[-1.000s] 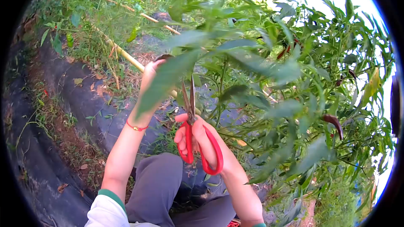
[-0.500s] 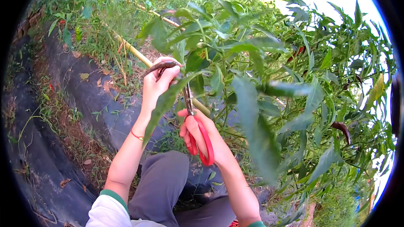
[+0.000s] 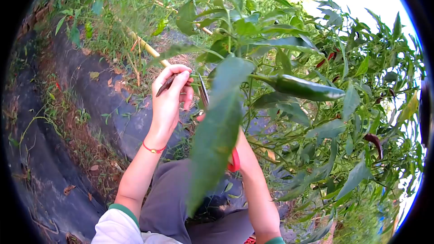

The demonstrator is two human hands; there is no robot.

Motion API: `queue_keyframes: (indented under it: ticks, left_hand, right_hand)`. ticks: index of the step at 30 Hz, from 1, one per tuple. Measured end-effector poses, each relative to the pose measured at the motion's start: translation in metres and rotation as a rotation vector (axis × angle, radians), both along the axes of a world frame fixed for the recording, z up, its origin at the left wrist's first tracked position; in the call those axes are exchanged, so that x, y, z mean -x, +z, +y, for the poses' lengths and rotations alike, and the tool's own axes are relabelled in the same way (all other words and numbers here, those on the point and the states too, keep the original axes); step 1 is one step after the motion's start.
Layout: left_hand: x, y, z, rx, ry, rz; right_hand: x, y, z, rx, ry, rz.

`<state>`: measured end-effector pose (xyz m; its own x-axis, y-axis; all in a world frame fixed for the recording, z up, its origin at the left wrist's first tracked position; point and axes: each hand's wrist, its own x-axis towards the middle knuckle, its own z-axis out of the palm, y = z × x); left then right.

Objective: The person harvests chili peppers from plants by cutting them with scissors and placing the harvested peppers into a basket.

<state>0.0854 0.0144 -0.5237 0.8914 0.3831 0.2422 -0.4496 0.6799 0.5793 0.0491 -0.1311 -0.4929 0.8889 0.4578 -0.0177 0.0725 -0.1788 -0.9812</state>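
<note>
Between the fingers and thumb of my left hand (image 3: 172,88) is a dark brown chili pepper (image 3: 165,86), its tip pointing down and left. A green stem (image 3: 195,80) runs from those fingers toward the scissors (image 3: 204,93), whose metal blades reach up beside it. My right hand (image 3: 240,147) is mostly behind a large leaf (image 3: 220,122). A red scissor handle shows at that hand, and its fingers are largely hidden. Close to the camera, a glossy dark green chili pepper (image 3: 308,88) sticks out to the right from the plant.
Leafy chili plants (image 3: 334,131) fill the right side, with another dark pod (image 3: 374,145) hanging there. A bamboo pole (image 3: 145,47) slants behind my left hand. Black plastic sheeting (image 3: 97,95) covers the ground at left, with weeds and dry leaves along it.
The dark pepper in my left hand has turned from nearly level to tip-down. The foreground leaf has swung across my right hand and the scissors, and the green pepper shows more clearly.
</note>
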Motion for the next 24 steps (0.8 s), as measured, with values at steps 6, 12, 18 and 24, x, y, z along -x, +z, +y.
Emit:
queue_keyframes:
  ticks: [6,12,18,24]
  left_hand:
    - [0.008,-0.012,0.003,-0.079,-0.08,0.001]
    - [0.023,-0.002,-0.001,-0.056,-0.126,-0.087]
    - [0.033,-0.004,-0.015,-0.007,0.026,0.039]
    - [0.033,-0.014,-0.031,0.152,0.094,0.065]
  right_hand:
    - [0.01,0.01,-0.006,0.135,0.027,0.037]
    - [0.005,0.014,-0.001,0.108,0.057,0.038]
    - [-0.006,-0.006,0.005,-0.161,0.076,0.033]
    - [-0.005,-0.013,0.007,-0.106,0.098,-0.303]
